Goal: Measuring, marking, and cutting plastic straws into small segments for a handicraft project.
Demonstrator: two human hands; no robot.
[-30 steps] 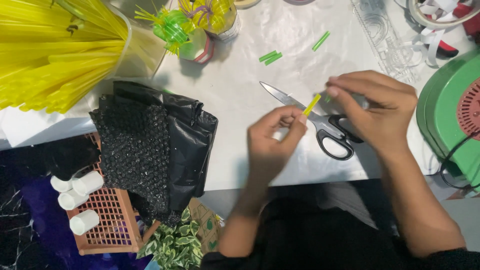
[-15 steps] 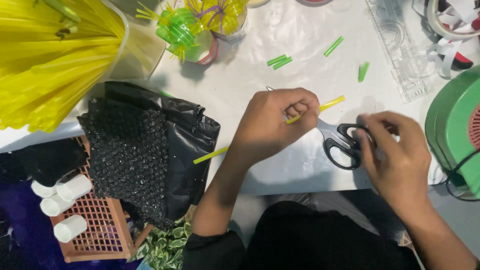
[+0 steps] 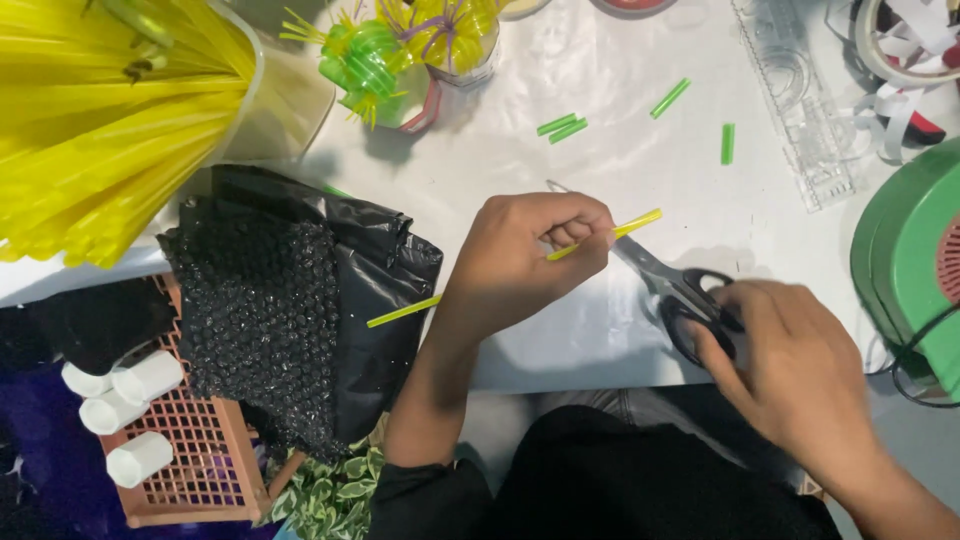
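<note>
My left hand [image 3: 525, 262] is closed around a long yellow straw [image 3: 636, 224]. One end of the straw pokes out to the right past my fingers, and the other end shows below my wrist. My right hand [image 3: 795, 375] grips the black handles of a pair of scissors [image 3: 672, 282]. Their grey blades lie low over the white table [image 3: 600, 170] and point up-left, passing under my left hand near the straw. The blade tips are mostly hidden.
A clear tub of yellow straws [image 3: 95, 130] stands top left, with a black bubble-wrap bag [image 3: 290, 300] below it. Short green straw pieces [image 3: 562, 126] lie on the table. Straw flowers [image 3: 372, 62], a clear ruler [image 3: 800, 110], a green round case [image 3: 905, 260] and an orange crate [image 3: 195, 455] surround the work spot.
A second ago both hands pinched a short yellow piece over the lying scissors. Since then my left hand has taken a long straw and my right hand has gripped the scissor handles.
</note>
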